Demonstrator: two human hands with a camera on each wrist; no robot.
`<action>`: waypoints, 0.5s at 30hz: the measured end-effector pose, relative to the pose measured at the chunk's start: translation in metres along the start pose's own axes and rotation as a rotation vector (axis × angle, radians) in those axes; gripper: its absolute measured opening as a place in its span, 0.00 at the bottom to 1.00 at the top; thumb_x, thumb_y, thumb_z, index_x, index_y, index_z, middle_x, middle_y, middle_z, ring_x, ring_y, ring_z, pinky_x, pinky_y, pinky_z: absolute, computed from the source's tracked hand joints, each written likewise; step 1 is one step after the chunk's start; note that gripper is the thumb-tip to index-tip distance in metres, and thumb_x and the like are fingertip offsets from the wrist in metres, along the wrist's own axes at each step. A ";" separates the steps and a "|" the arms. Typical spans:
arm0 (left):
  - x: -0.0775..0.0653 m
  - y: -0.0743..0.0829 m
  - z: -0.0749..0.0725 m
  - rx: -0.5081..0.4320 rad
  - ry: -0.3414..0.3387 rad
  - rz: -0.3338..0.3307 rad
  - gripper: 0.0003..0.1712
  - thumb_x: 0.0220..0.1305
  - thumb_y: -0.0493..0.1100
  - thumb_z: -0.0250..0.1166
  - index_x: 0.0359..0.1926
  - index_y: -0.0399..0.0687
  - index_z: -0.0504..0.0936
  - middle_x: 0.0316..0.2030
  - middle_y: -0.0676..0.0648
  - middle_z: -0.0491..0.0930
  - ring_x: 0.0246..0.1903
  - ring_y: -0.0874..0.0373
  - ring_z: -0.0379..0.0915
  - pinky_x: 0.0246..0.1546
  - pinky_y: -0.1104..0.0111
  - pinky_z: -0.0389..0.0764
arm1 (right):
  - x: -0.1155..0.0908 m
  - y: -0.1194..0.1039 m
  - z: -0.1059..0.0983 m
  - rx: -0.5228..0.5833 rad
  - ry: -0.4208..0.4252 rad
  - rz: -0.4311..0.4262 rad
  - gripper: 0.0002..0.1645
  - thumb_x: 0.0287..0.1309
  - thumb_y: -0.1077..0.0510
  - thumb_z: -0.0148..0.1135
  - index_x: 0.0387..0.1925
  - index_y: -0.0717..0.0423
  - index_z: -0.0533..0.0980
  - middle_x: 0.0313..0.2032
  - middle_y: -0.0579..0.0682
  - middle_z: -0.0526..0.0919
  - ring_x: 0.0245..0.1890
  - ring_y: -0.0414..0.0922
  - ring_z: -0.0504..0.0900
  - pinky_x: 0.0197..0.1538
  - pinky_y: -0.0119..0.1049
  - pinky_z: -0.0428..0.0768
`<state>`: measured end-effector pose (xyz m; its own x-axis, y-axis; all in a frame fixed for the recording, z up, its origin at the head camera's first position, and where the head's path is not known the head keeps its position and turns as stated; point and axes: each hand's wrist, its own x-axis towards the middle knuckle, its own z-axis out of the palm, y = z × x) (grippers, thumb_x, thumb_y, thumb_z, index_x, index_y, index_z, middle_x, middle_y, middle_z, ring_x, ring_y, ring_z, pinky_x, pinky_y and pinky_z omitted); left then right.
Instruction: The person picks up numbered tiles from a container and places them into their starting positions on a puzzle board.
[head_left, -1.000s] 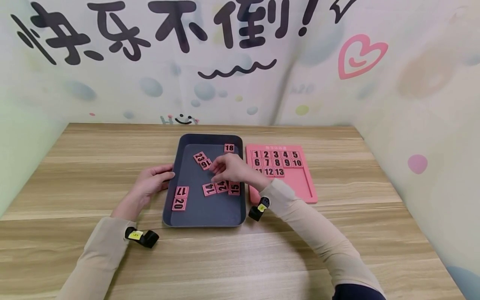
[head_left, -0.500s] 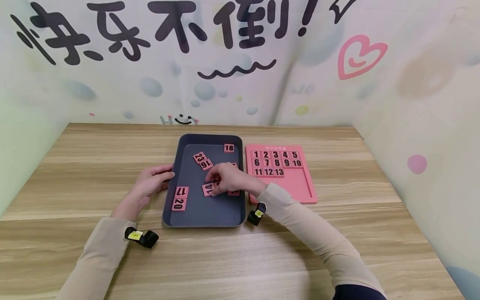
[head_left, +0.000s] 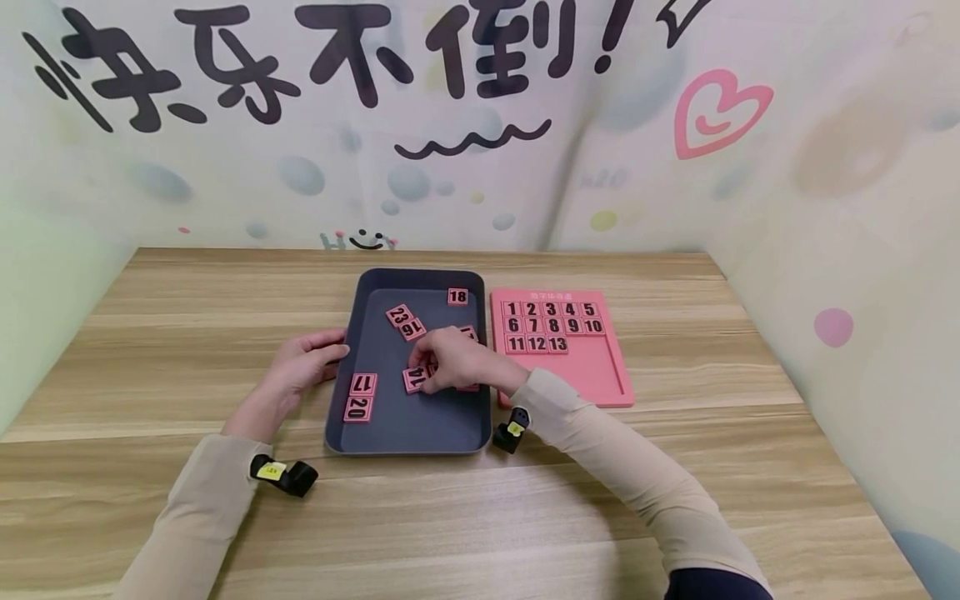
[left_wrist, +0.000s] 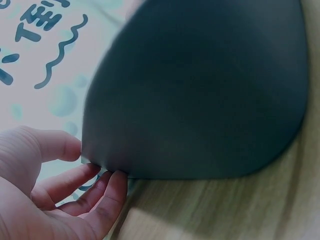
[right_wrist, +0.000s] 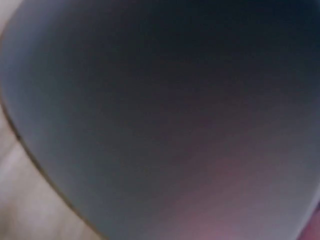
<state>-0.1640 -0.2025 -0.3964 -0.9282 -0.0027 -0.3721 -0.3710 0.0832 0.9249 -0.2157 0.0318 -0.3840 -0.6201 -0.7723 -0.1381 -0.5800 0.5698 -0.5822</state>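
Note:
In the head view, a dark grey tray (head_left: 405, 433) holds pink number tiles. My left hand (head_left: 296, 367) grips the tray's left edge, thumb at the rim and fingers along the outer wall, as the left wrist view of the hand (left_wrist: 65, 195) also shows. Over the tray's right half, my right hand (head_left: 453, 358) pinches the tile marked 14 (head_left: 413, 381) between thumb and fingers. The hand partly covers other tiles behind it. In the right wrist view the tray wall (right_wrist: 125, 115) fills the picture, blurred, and the fingers are hidden.
Tiles 23 (head_left: 399, 315), 16 (head_left: 412, 328), 18 (head_left: 457, 297), 17 (head_left: 363, 384) and 20 (head_left: 357, 409) lie in the tray. Right of it, a pink puzzle board (head_left: 592, 375) carries tiles 1 to 13 in rows. A wall stands behind the wooden table (head_left: 420, 525).
My right hand has moved down and slightly left within the tray onto tile 14, which has shifted a little left. The left hand and tray stay put.

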 end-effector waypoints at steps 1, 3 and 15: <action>0.000 0.000 0.000 0.001 0.001 -0.001 0.29 0.66 0.37 0.55 0.67 0.35 0.62 0.66 0.35 0.60 0.36 0.73 0.74 0.40 0.78 0.77 | 0.000 0.000 -0.001 0.004 0.005 -0.005 0.15 0.45 0.61 0.73 0.38 0.57 0.80 0.32 0.47 0.79 0.29 0.40 0.74 0.31 0.26 0.73; 0.000 0.000 0.000 0.000 0.000 0.000 0.29 0.66 0.37 0.55 0.67 0.35 0.61 0.66 0.35 0.60 0.36 0.73 0.74 0.40 0.78 0.77 | -0.001 0.002 -0.004 0.016 0.020 -0.011 0.15 0.45 0.62 0.72 0.38 0.56 0.80 0.31 0.47 0.78 0.29 0.39 0.74 0.30 0.26 0.73; 0.001 -0.001 0.001 -0.003 -0.005 0.008 0.29 0.66 0.37 0.56 0.67 0.34 0.61 0.66 0.33 0.59 0.35 0.74 0.74 0.39 0.78 0.77 | -0.023 0.013 -0.026 0.096 0.152 0.035 0.14 0.45 0.64 0.69 0.38 0.62 0.80 0.29 0.50 0.80 0.30 0.41 0.76 0.34 0.27 0.77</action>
<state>-0.1644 -0.2020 -0.3974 -0.9309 0.0025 -0.3652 -0.3638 0.0804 0.9280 -0.2228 0.0639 -0.3677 -0.7159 -0.6970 -0.0417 -0.5081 0.5609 -0.6536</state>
